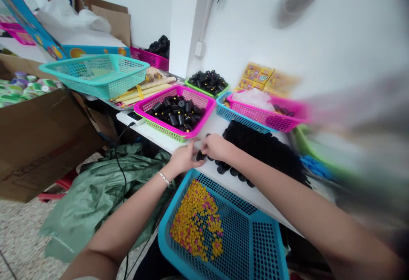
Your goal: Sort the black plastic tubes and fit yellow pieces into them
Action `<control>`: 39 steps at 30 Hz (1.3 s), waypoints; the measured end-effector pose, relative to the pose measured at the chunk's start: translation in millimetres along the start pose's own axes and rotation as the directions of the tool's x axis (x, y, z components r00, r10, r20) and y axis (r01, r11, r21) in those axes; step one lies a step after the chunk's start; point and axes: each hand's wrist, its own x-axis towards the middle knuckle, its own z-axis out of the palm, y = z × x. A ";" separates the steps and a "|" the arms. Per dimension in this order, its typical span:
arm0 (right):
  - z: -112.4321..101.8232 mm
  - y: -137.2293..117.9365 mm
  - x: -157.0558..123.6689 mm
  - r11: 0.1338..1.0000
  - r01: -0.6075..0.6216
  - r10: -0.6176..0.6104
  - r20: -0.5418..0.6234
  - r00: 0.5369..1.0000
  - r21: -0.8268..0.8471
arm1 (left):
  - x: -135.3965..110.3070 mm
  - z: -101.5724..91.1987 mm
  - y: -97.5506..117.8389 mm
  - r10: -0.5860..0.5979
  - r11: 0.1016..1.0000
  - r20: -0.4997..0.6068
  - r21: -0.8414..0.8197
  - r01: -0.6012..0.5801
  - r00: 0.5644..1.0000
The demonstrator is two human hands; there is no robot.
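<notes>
My left hand (183, 159), with a bracelet at its wrist, holds a small black cylindrical piece (200, 156) between thumb and fingers at the table's front edge. Right against it, the fingers of my right hand (214, 147) are pinched together at the top of that piece. A speck of yellow shows at those fingertips, too small to make out. To the right, under my right forearm, black cylinders (255, 141) stand packed in a block. Below my hands, a blue basket (268, 246) holds many small yellow and pink pieces (191, 216).
A pink basket (140, 108) with loose black cylinders, several yellow-dotted, stands behind my hands. Behind it is a green basket (191, 85) of more. Further right sits another pink basket (287, 122). Left are a turquoise basket (124, 79), a cardboard box (35, 143) and green sacking (86, 203).
</notes>
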 end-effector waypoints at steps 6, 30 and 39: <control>-4.9 -12.2 -8.0 0.999 -0.044 0.043 -0.026 0.999 -0.021 | -1.5 -0.5 0.7 0.001 1.000 -0.013 0.010 -0.001 1.000; -7.4 -14.4 47.5 0.983 -0.174 0.151 0.281 0.948 0.060 | 2.6 0.9 -1.3 -0.032 0.999 0.011 0.034 0.031 0.999; -43.4 -0.3 -16.3 0.978 -0.090 0.110 -0.095 0.989 0.189 | -5.4 -0.3 0.8 0.026 0.999 -0.035 0.032 -0.025 0.999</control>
